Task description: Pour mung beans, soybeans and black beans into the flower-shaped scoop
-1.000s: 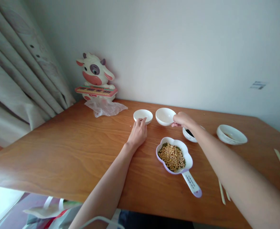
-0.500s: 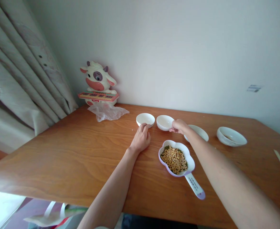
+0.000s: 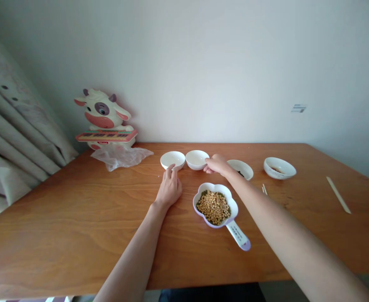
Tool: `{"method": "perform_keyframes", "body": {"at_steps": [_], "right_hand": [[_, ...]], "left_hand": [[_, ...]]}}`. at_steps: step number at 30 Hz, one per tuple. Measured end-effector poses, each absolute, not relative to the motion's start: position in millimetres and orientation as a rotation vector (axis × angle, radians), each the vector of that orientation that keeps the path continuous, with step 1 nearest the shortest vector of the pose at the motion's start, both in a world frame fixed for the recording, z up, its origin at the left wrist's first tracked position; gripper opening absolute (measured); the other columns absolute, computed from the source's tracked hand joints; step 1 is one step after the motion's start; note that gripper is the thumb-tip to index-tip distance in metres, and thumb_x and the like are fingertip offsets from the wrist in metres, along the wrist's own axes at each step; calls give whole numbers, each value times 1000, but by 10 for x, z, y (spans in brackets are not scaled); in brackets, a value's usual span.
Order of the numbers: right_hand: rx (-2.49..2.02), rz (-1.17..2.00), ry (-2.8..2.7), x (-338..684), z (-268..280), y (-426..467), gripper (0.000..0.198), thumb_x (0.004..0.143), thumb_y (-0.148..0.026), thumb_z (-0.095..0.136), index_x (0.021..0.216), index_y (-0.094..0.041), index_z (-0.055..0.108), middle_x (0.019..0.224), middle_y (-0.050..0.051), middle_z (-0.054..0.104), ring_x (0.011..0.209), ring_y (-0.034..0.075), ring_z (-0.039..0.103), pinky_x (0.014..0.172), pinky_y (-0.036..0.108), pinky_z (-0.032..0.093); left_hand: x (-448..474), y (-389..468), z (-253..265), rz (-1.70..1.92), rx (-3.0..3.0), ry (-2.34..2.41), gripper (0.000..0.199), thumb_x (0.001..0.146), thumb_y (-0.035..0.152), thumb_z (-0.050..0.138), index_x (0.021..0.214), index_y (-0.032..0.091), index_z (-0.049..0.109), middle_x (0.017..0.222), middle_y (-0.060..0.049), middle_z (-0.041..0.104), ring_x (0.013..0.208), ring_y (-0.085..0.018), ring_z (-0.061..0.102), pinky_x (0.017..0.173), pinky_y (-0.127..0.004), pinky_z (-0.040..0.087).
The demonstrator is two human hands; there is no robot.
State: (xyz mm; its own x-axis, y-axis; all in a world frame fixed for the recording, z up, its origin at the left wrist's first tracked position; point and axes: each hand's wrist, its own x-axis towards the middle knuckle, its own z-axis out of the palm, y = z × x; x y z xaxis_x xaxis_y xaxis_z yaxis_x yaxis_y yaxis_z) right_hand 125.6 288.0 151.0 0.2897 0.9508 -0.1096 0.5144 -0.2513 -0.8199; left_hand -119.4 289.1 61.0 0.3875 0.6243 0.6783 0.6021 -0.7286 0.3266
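Two small white bowls stand side by side near the back of the table. My left hand (image 3: 169, 187) has its fingertips over the near rim of the left bowl (image 3: 172, 157); its thumb lies lower, by the tabletop. At the right bowl (image 3: 196, 159), my right hand (image 3: 215, 164) pinches the right-hand rim. In front of them sits a flower-shaped white and lilac scoop (image 3: 234, 206), filled with yellow and green beans or grains (image 3: 214, 207). Its handle points toward me on the right. Partly behind my right forearm is a white dish (image 3: 248, 168) with something dark inside.
Farther right stand a white bowl (image 3: 283, 174) with brownish contents and a pale flat strip (image 3: 338, 195). Thin light sticks (image 3: 264, 189) show beside my right forearm. At the back left, a cow toy with a keyboard (image 3: 104, 121) stands behind a crumpled clear plastic bag (image 3: 120, 156).
The view has turned to the right, so everything sits further left in the picture. The thin sticks and the dish's dark contents now show. Both hands stay at the two bowls.
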Motion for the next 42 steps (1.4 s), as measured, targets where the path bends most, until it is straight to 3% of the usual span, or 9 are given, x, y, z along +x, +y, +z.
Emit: {"method": "perform_keyframes", "body": {"at_steps": [7, 10, 14, 20, 26, 30, 33, 37, 42], "right_hand": [[-1958, 316, -1151, 2254, 1745, 2079, 26, 95, -24, 64, 121, -18, 66, 139, 16, 64, 139, 31, 52, 110, 41, 45], [-2003, 373, -1008, 2593, 1669, 1788, 19, 92, -27, 68, 108, -16, 66, 108, 15, 75, 102, 27, 72, 85, 34, 55], [-1961, 734, -915, 2700, 1419, 1654, 26, 98, -39, 63, 109, -16, 66, 84, 7, 73, 64, 19, 71, 61, 30, 56], [-1837, 1085, -823, 2618, 1167, 1785, 34, 100, -36, 65, 129, -16, 64, 126, 10, 68, 104, 22, 70, 88, 43, 61], [-1683, 1126, -759, 2603, 1071, 1946, 37, 100, -36, 66, 132, -16, 63, 130, 11, 66, 108, 24, 69, 89, 45, 61], [-1562, 1107, -725, 2556, 1039, 1969, 10, 97, -22, 65, 98, -13, 69, 94, 6, 71, 80, 17, 70, 76, 34, 63], [-1479, 1115, -697, 2499, 1065, 1919, 13, 86, -11, 61, 75, -17, 61, 74, 6, 68, 66, 16, 68, 70, 30, 64], [-1395, 1147, -723, 2385, 1172, 1785, 3, 82, -18, 65, 85, -19, 66, 84, 9, 73, 75, 21, 72, 72, 33, 66], [-1306, 1165, -840, 2130, 1278, 1633, 31, 81, -31, 74, 110, -23, 69, 106, 8, 76, 94, 24, 73, 78, 35, 66]], "left_hand": [[-1048, 2670, 831, 1236, 2657, 1043, 54, 94, 11, 50, 147, 17, 45, 145, -18, 49, 138, -33, 48, 117, -55, 43], [-964, 2532, 924, 1156, 2704, 887, 48, 97, 12, 46, 144, 19, 49, 141, -16, 54, 133, -30, 53, 114, -49, 48], [-895, 2401, 959, 1077, 2679, 774, 43, 100, 16, 44, 142, 22, 52, 133, -13, 61, 122, -28, 60, 106, -45, 53], [-820, 2381, 854, 1085, 2395, 773, 31, 105, 22, 40, 129, 21, 60, 118, -10, 68, 110, -23, 67, 99, -37, 55], [-783, 2377, 849, 1062, 2292, 828, 24, 106, 26, 43, 117, 21, 64, 112, -8, 70, 105, -22, 68, 92, -35, 54], [-772, 2354, 884, 1069, 2246, 873, 20, 103, 27, 51, 114, 21, 66, 103, -5, 68, 87, -18, 65, 75, -29, 53], [-758, 2355, 890, 1075, 2169, 929, 19, 101, 29, 55, 113, 21, 68, 93, -3, 66, 77, -15, 61, 69, -27, 51], [-734, 2358, 896, 1087, 2027, 965, 23, 100, 37, 59, 113, 20, 69, 102, -5, 71, 76, -14, 61, 67, -26, 51], [-693, 2323, 932, 1004, 1805, 958, 39, 100, 51, 59, 120, 20, 71, 112, -7, 76, 83, -17, 67, 75, -29, 55]]}}
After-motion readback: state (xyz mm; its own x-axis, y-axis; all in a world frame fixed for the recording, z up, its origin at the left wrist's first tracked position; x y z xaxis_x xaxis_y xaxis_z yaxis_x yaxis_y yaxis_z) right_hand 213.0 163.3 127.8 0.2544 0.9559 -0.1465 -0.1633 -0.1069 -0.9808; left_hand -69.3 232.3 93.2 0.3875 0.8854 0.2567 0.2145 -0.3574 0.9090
